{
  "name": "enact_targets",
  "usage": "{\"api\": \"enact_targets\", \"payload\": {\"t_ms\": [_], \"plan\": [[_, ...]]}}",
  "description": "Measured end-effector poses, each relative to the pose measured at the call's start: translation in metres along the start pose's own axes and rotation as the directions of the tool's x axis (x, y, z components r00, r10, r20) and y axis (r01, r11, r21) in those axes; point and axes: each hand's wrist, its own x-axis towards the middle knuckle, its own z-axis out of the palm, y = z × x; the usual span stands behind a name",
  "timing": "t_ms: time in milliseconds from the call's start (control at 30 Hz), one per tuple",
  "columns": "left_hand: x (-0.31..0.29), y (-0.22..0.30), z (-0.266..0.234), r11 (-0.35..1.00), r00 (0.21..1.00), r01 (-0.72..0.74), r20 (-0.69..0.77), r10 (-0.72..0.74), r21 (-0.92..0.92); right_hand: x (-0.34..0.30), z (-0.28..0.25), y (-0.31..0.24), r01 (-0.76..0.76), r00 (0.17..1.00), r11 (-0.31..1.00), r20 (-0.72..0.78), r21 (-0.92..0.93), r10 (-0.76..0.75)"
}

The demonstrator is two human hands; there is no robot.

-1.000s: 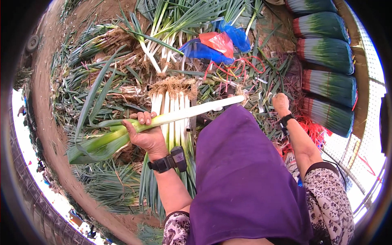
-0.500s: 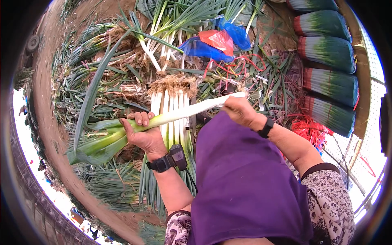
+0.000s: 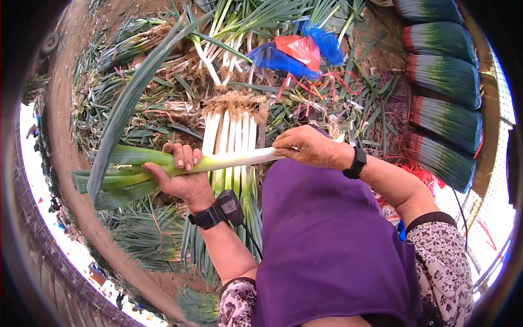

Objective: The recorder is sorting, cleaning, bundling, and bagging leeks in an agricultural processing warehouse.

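Left hand (image 3: pixel 188 183) grips a long green-and-white leek (image 3: pixel 223 161) near its leaves (image 3: pixel 122 192); right hand (image 3: pixel 311 148) pinches the white shaft (image 3: pixel 256 156); pulling hard could snap it.

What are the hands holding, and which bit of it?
A long green onion: the left hand grips it where the green leaves begin, and the right hand pinches its white part.

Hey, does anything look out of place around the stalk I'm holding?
Yes, the blue and red plastic ahead lies crumpled beside loose stalks, unlike the neatly lined bundles at right. The held stalk shows no obvious damage where visible.
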Motion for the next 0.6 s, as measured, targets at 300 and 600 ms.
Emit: {"api": "enact_targets", "payload": {"t_ms": [300, 600], "plan": [[-0.001, -0.01, -0.011, 0.99, 0.997, 0.073, 0.002, -0.073, -0.121, -0.006, -0.005, -0.002, 0.015, 0.993, 0.999, 0.118, -0.034, -0.011], [-0.002, -0.015, -0.011, 0.976, 0.988, 0.135, 0.091, -0.121, -0.172, -0.013, -0.015, -0.003, -0.347, 0.926, 0.876, 0.269, 0.336, 0.264]]}}
